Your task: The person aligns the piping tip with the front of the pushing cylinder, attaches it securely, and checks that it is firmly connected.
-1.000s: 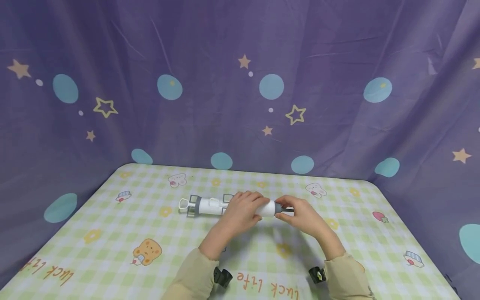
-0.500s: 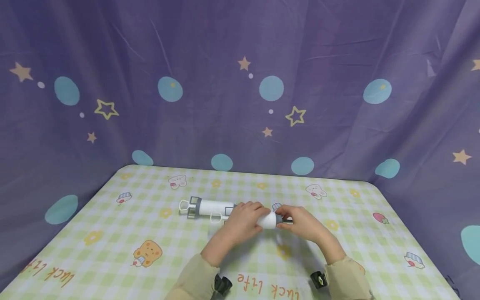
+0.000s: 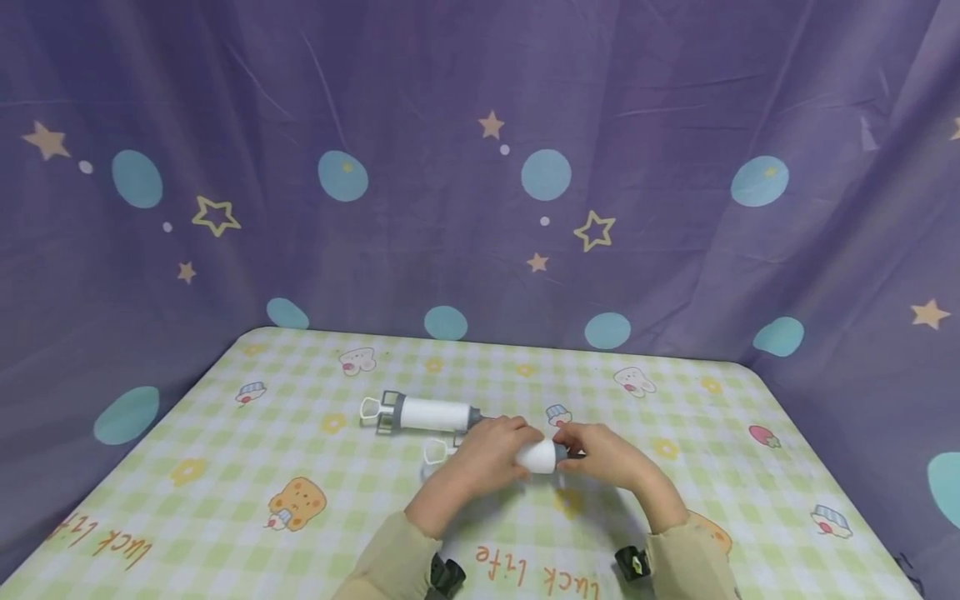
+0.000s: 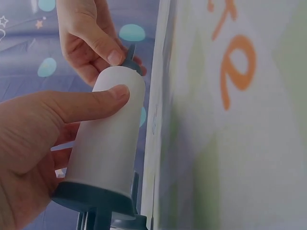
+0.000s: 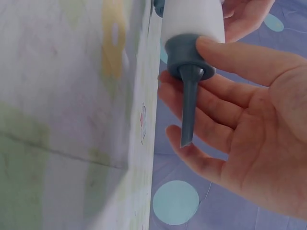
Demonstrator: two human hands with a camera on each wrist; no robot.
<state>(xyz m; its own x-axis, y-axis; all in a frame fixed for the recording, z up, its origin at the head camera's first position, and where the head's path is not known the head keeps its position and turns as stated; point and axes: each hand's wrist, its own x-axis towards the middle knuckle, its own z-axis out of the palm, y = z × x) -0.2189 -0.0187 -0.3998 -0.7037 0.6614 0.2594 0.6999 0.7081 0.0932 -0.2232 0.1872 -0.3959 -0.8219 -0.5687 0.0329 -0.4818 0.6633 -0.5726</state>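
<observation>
Both my hands are on a large white syringe (image 3: pixel 536 457) with a grey nozzle end and a pale loop handle. My left hand (image 3: pixel 487 458) grips its white barrel (image 4: pixel 108 139), with the thumb along the top in the left wrist view. The right hand (image 3: pixel 606 458) pinches the grey end cap (image 5: pixel 184 50), from which a thin slant-cut nozzle (image 5: pixel 189 108) sticks out. Behind them a second, similar syringe (image 3: pixel 437 414) lies on the table, its loop handle to the left; the tip of its nozzle is partly hidden by my left hand.
A green-and-white checked tablecloth (image 3: pixel 225 467) with printed cartoon figures covers the table. Purple curtain (image 3: pixel 480 192) with stars and teal dots hangs behind and at both sides. Each forearm wears a dark wrist camera, such as the right one (image 3: pixel 632 564).
My hands have moved the held syringe toward me, off from over the second syringe, which now shows along most of its length. Both hands keep their hold.
</observation>
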